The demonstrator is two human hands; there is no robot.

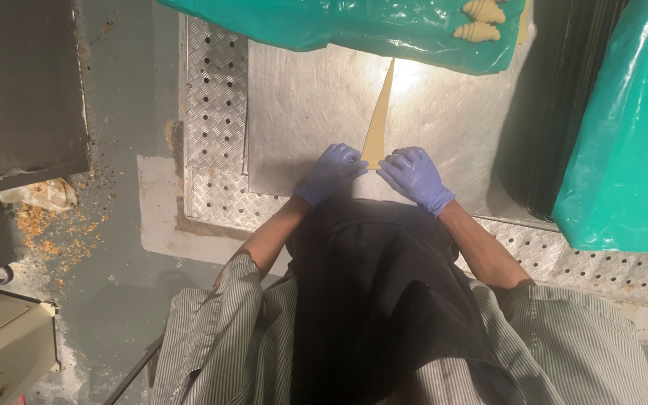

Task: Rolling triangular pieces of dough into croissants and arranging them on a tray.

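On a steel worktable (301, 112), a long thin triangle of dough (379, 112) lies pointing away. Left hand (331, 172) and right hand (412, 174), in blue gloves, press curled fingers onto its wide near end. Shaped croissants (480, 21) rest on green plastic (354, 26) beyond.

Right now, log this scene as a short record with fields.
Surface: metal worktop
Left hand: blue glove, fingers on the wide end of the dough triangle
Right hand: blue glove, fingertips on the same end
Dough: long, flat, its point away from the person
Above: shaped dough pieces on green plastic sheet
Floor: crumbs
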